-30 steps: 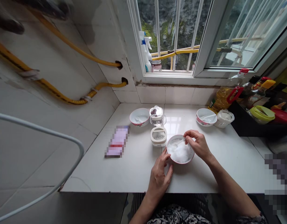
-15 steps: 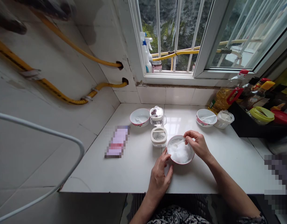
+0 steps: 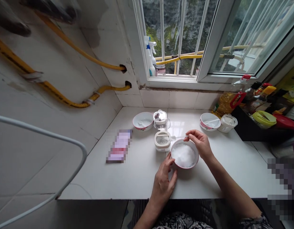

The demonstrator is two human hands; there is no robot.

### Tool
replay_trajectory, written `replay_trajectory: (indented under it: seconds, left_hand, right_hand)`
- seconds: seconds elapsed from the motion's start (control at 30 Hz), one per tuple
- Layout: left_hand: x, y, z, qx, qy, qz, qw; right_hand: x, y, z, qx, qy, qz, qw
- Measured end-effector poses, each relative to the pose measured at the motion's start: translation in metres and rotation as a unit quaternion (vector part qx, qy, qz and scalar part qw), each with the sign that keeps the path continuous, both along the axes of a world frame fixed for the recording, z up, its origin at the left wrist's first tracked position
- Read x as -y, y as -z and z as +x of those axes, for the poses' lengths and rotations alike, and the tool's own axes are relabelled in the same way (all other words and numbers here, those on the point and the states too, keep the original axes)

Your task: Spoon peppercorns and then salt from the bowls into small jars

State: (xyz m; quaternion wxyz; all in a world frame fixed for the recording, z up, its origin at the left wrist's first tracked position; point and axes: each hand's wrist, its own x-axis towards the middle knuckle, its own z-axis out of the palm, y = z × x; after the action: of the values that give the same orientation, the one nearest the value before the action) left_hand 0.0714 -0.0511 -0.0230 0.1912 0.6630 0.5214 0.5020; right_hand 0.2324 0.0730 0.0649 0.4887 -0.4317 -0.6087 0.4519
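A bowl (image 3: 186,167) with a pink rim stands on the counter, holding a heap of white granules (image 3: 184,154). My left hand (image 3: 163,178) curls around its left side, fingers at the rim. Pinched in my right hand (image 3: 199,143) is a white spoon (image 3: 178,137), held level above the far rim. The spoon's head, which carries some white granules, is beside an open seasoning jar (image 3: 162,147). White contents show inside that jar, and its clear lid is tipped back. Another jar (image 3: 159,115) with dark contents stands just behind.
At the back left sits a bowl (image 3: 143,127) with a white spoon in it. On the right are a flowered bowl (image 3: 210,126) with a spoon, a lidded jar (image 3: 228,124), an oil bottle (image 3: 225,103) and a black rack (image 3: 247,132) of bottles. A blurred purple item (image 3: 119,146) lies left.
My right hand has lifted the spoon out of the granules and swung its head up and left toward the open jar. My left hand stays on the bowl.
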Motion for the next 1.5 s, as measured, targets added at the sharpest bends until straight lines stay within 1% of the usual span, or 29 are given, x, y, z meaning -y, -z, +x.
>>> replay_trajectory:
  seconds: [0.07, 0.13, 0.17, 0.23, 0.27, 0.3, 0.33, 0.4, 0.5, 0.53, 0.6, 0.7, 0.8, 0.9, 0.97, 1.07, 1.17, 1.27, 1.4, 1.5]
  left_hand:
    - [0.000, 0.000, 0.000, 0.002, 0.001, 0.002, 1.000]
    - [0.000, 0.000, 0.000, 0.000, 0.003, 0.007, 1.000]
    - [0.000, 0.000, -0.001, -0.001, 0.005, 0.010, 1.000]
    - [0.000, 0.000, -0.001, -0.003, 0.007, 0.011, 1.000]
    - [0.000, 0.000, -0.001, -0.004, 0.007, 0.010, 1.000]
    - [0.000, 0.001, -0.001, -0.003, 0.006, 0.010, 1.000]
    - [0.000, 0.001, -0.001, -0.002, 0.005, 0.009, 1.000]
    - [0.000, 0.001, 0.000, 0.000, 0.004, 0.008, 1.000]
    - [0.000, 0.000, 0.000, -0.001, 0.004, 0.009, 1.000]
    - [0.000, 0.000, 0.000, -0.002, 0.003, 0.010, 1.000]
    - [0.000, -0.001, 0.000, -0.002, 0.001, 0.013, 1.000]
    - [0.000, -0.001, 0.000, -0.004, -0.001, 0.014, 1.000]
    - [0.000, -0.001, 0.000, -0.005, -0.002, 0.012, 1.000]
    - [0.000, 0.000, 0.000, -0.005, 0.001, 0.011, 1.000]
    - [-0.001, 0.000, 0.000, -0.004, 0.002, 0.012, 1.000]
    - [-0.001, 0.001, -0.001, -0.002, 0.002, 0.011, 1.000]
    - [-0.001, 0.001, 0.000, 0.003, 0.003, 0.008, 1.000]
    - [-0.001, 0.001, 0.000, 0.007, 0.002, 0.007, 1.000]
    - [-0.001, 0.001, 0.000, 0.005, 0.001, 0.007, 1.000]
    - [-0.001, 0.002, 0.000, 0.008, 0.004, 0.009, 1.000]
  right_hand:
    - [0.005, -0.001, -0.008, 0.027, 0.011, 0.068, 0.997]
    - [0.009, -0.001, -0.016, 0.092, 0.012, 0.176, 0.980]
    - [0.010, 0.000, -0.019, 0.135, -0.001, 0.235, 0.963]
    - [0.011, 0.001, -0.023, 0.211, -0.038, 0.334, 0.918]
    - [0.011, 0.001, -0.024, 0.233, -0.052, 0.366, 0.899]
    - [0.011, 0.000, -0.023, 0.244, -0.057, 0.385, 0.888]
    - [0.010, -0.001, -0.021, 0.243, -0.050, 0.391, 0.887]
    - [0.010, -0.005, -0.015, 0.215, -0.017, 0.373, 0.902]
    - [0.009, -0.009, 0.001, 0.164, 0.037, 0.285, 0.944]
    - [0.008, -0.009, 0.006, 0.156, 0.047, 0.255, 0.953]
    - [0.007, -0.008, 0.013, 0.157, 0.053, 0.214, 0.963]
    - [0.007, -0.002, 0.016, 0.181, 0.043, 0.191, 0.964]
    - [0.008, 0.002, 0.010, 0.203, 0.022, 0.185, 0.961]
    - [0.010, 0.005, 0.004, 0.211, -0.003, 0.172, 0.962]
    - [0.011, 0.005, 0.003, 0.207, -0.014, 0.151, 0.967]
    - [0.012, 0.003, 0.004, 0.179, -0.028, 0.099, 0.979]
    - [0.011, 0.001, 0.006, 0.127, -0.040, 0.032, 0.991]
    - [0.009, 0.001, 0.007, 0.081, -0.041, -0.017, 0.996]
    - [0.005, 0.001, 0.010, 0.059, -0.032, -0.035, 0.997]
    - [0.005, 0.001, 0.012, 0.085, -0.020, -0.016, 0.996]
